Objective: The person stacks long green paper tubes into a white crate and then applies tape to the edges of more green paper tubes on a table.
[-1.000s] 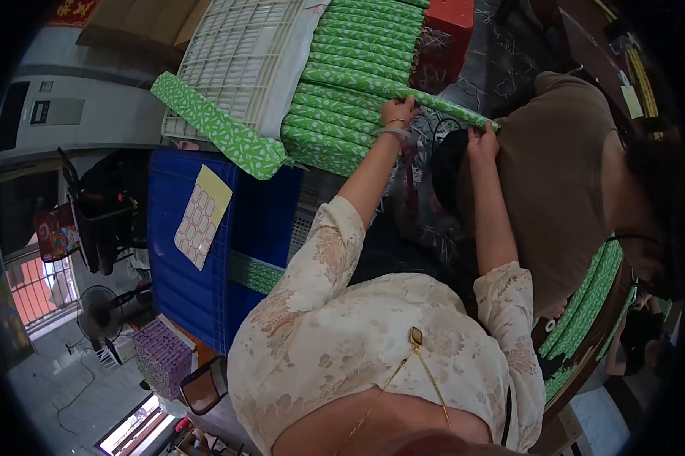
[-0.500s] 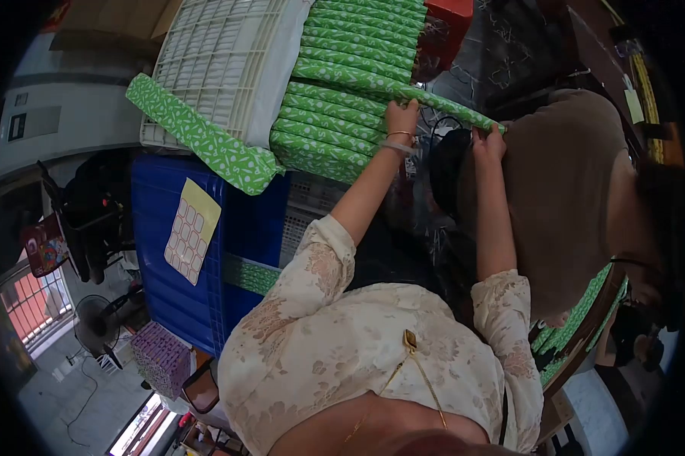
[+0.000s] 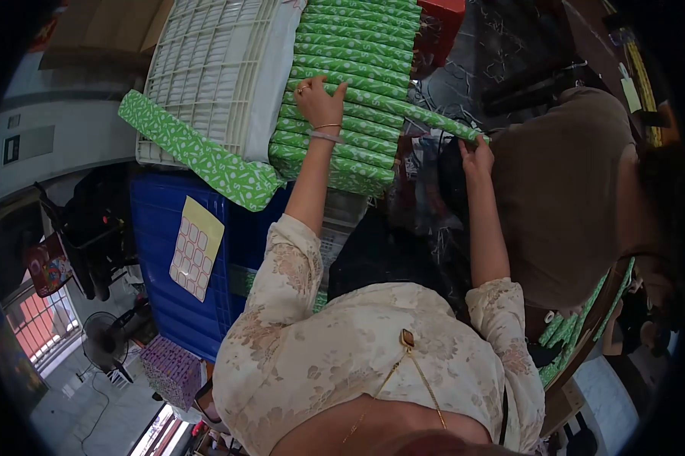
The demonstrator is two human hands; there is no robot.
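Observation:
Long, narrow green rolls with a white print (image 3: 350, 49) lie side by side in a stacked row. One green roll (image 3: 426, 115) sticks out of the row to the right. My right hand (image 3: 477, 157) pinches its far end between thumb and fingers. My left hand (image 3: 319, 105) rests on the left part of the row, thumb and fingers apart, touching the rolls. A flat green printed strip (image 3: 194, 148) lies slanted to the left of the row, over a white wire-grid basket (image 3: 205, 64).
A blue plastic crate (image 3: 164, 266) bearing a yellow label sheet (image 3: 198, 247) stands below the basket. A red box (image 3: 439, 30) is beyond the rolls. A person in a brown top (image 3: 563, 197) sits close on the right, near more green rolls (image 3: 566, 334). A fan (image 3: 105, 338) stands at lower left.
My left hand has moved left along the rolls, from the row's right edge. The held roll's outer end has shifted slightly left and down with my right hand, and more of it lies in the row.

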